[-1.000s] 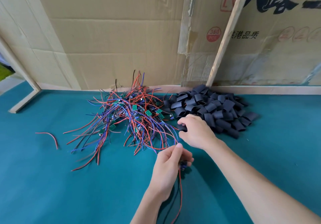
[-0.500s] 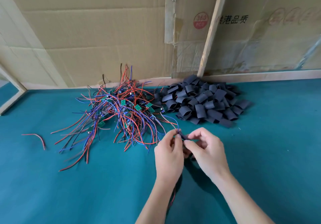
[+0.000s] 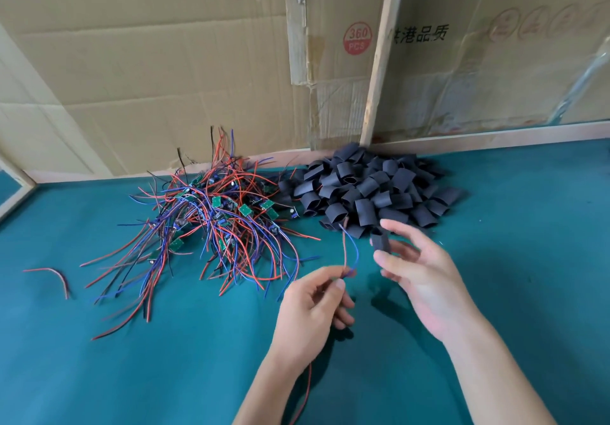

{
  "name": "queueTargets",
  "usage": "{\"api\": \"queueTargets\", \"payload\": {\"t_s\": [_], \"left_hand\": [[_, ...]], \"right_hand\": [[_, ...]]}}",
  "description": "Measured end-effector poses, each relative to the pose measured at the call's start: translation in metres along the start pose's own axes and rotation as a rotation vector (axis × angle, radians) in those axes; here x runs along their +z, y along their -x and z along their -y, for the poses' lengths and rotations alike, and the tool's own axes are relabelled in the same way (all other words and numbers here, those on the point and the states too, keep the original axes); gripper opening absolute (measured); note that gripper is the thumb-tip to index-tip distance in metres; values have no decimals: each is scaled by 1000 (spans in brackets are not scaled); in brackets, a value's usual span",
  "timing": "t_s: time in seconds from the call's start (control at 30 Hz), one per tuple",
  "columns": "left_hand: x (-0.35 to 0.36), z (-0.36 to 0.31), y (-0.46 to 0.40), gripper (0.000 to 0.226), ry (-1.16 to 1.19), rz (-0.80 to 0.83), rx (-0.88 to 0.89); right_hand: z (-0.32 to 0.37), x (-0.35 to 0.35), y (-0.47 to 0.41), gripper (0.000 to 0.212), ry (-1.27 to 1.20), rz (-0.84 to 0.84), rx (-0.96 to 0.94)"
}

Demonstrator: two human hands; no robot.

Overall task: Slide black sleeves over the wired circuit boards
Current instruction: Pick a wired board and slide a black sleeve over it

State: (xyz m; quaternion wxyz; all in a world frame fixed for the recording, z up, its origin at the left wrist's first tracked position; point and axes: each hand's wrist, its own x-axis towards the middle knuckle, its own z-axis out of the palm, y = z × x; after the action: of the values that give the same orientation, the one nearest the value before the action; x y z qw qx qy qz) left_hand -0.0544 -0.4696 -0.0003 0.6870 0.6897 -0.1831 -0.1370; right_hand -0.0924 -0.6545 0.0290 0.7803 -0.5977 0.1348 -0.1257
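Two piles are sitting on the teal counter (image 3: 132,375): a tangle of wired circuit boards (image 3: 218,223) at center left, way too many to count, and a heap of black sleeves (image 3: 373,190) at center right. The left hand (image 3: 313,302) is pinching one board's wires (image 3: 350,249) with curled fingers. The right hand (image 3: 419,276) is holding one sleeve (image 3: 381,241) between thumb and fingertips, other fingers spreading apart.

Bare green mat (image 3: 515,226) right; sleeve pile (image 3: 373,190), wire heap (image 3: 211,223) block ahead.

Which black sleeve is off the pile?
The black sleeve pinched in the right hand, lifted just in front of the sleeve pile.
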Motion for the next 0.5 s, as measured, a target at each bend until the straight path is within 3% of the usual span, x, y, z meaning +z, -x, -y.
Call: {"api": "queueTargets", "payload": {"t_s": [0.2,0.37,0.5], "left_hand": [[-2,-4,5,24,-98,138,-45],[-1,-4,6,21,-129,171,-71],[-2,-6,7,22,-151,192,-75]], "right_hand": [[4,-5,-4,43,-316,-20,17],[6,-5,-3,39,-440,-41,37],[6,0,-1,31,-514,39,61]]}}
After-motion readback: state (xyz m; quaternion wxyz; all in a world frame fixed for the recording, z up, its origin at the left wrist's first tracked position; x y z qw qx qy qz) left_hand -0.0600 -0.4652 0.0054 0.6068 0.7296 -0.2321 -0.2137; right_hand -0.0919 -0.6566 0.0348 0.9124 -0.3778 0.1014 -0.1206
